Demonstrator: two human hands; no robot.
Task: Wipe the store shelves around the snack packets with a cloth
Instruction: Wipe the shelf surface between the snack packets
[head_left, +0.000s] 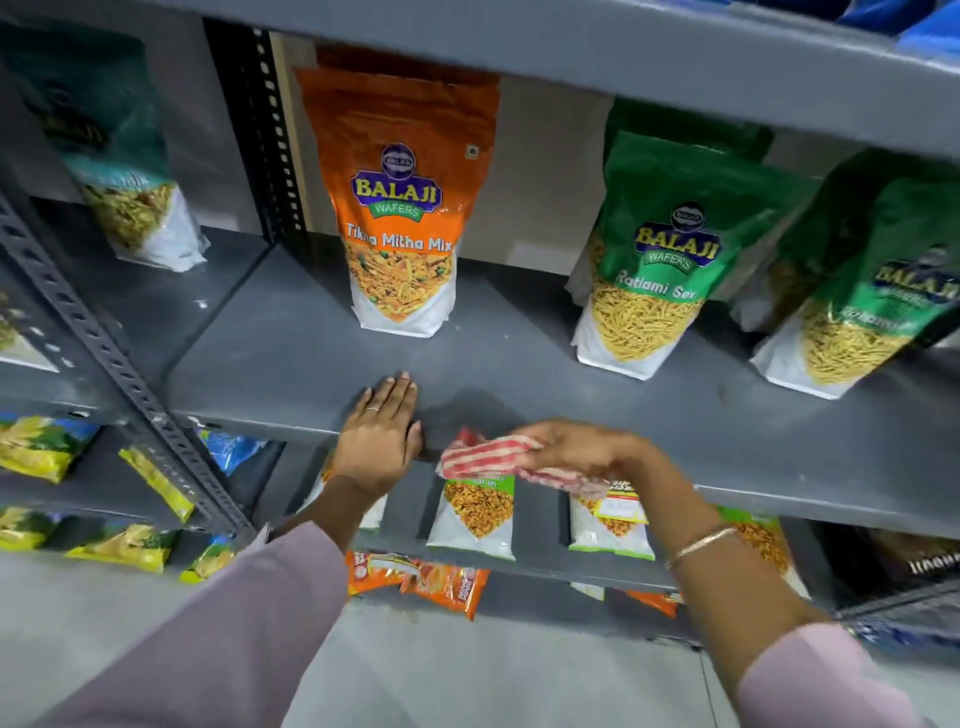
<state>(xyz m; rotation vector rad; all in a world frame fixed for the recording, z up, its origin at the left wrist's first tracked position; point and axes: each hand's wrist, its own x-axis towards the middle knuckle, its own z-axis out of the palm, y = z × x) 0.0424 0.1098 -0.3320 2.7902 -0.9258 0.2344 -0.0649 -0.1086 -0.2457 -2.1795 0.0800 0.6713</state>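
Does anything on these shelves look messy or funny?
Yes. Lowest down, the orange packets lie flat in a jumble instead of standing up. The far-right green packet seems to lean sideways too.

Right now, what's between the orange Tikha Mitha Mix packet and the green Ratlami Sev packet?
Nothing: in the head view, the grey shelf is bare between the orange packet and the Ratlami Sev packet.

One orange packet (402, 208), two front green packets (654, 270) (852, 322), one teal packet (124, 171) and one cloth (483, 454) are being shown, lol.
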